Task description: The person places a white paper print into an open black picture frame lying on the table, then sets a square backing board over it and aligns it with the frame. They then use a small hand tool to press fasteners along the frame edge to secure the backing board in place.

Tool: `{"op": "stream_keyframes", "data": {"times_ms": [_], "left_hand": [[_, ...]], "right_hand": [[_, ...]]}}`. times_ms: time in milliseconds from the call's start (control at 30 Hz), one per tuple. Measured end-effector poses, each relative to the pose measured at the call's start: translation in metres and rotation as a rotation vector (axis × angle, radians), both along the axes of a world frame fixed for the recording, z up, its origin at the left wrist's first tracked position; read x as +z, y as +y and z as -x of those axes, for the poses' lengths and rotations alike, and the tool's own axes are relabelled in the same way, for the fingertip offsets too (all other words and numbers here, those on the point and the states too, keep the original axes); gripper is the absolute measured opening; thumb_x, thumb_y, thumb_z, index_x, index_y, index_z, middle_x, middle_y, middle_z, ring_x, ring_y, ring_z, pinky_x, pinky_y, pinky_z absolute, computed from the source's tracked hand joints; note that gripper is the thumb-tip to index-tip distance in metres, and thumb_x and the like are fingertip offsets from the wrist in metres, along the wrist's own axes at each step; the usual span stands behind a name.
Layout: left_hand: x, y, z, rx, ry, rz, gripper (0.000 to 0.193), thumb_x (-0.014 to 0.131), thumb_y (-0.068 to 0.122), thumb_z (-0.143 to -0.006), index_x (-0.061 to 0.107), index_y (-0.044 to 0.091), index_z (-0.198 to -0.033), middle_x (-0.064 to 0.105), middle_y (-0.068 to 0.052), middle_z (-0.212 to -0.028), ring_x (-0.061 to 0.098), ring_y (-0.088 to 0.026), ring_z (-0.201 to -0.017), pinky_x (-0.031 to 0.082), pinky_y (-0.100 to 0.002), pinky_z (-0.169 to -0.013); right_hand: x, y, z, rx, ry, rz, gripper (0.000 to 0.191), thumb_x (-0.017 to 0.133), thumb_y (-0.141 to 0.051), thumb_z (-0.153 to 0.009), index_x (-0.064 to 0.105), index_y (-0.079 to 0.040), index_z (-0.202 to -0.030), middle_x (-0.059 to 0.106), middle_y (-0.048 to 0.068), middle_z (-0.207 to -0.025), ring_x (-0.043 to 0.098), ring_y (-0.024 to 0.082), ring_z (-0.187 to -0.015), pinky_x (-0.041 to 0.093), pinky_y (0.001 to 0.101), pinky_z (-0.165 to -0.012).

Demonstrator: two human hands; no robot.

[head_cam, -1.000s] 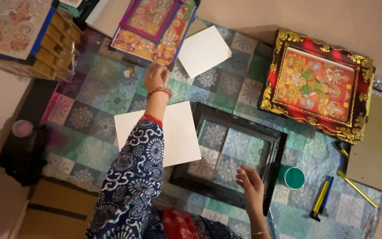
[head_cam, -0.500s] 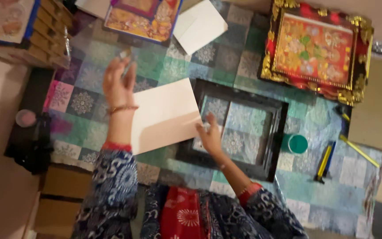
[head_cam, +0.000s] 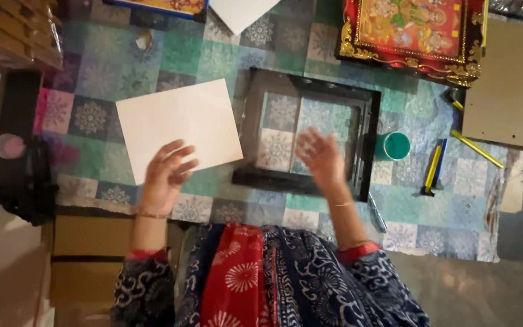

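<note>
Lighting is dim and warm, with heavy colour saturation across the patterned cloth (head_cam: 213, 57). The white sheet (head_cam: 177, 124) is the brightest surface, evenly lit without glare. Both side edges fall into shadow, deepest around the black object (head_cam: 22, 175) at the left. The right hand (head_cam: 319, 154) shows strong motion blur, its fingers smeared; the left hand (head_cam: 164, 175) is slightly soft. Overall sharpness is moderate and fine detail grainy. A faint sheen shows on the gilt picture frame (head_cam: 416, 60).
</note>
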State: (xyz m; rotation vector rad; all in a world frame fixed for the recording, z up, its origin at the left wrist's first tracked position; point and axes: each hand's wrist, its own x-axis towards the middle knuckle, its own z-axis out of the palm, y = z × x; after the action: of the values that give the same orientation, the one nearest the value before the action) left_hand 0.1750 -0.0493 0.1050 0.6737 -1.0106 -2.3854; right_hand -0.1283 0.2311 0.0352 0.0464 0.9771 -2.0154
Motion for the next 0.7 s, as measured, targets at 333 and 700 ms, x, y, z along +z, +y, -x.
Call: {"op": "stream_keyframes", "data": {"times_ms": [333,700], "left_hand": [[-0.045,0.023,0.093,-0.511,-0.146,0.035,0.043,0.059,0.022,-0.102,0.058,0.005,-0.142,0.071,-0.009,-0.129,0.073,-0.019,-0.108,0.061,-0.027,-0.086],[-0.087,0.008,0.137,-0.607,-0.266,0.136,0.043,0.060,0.018,-0.101,0.057,0.009,-0.143,0.070,-0.005,-0.130,0.071,-0.016,-0.109,0.060,-0.029,-0.088]], "right_hand": [[-0.002,0.128,0.038,-0.031,0.256,-0.412,0.048,0.064,-0.007,-0.099,0.057,0.001,-0.146,0.066,0.007,-0.123,0.067,0.020,-0.107,0.056,0.0351,-0.094],[-0.034,0.123,0.041,-0.087,0.232,-0.473,0.048,0.066,0.000,-0.094,0.059,0.000,-0.141,0.068,0.006,-0.120,0.067,0.016,-0.107,0.055,0.0315,-0.096]]}}
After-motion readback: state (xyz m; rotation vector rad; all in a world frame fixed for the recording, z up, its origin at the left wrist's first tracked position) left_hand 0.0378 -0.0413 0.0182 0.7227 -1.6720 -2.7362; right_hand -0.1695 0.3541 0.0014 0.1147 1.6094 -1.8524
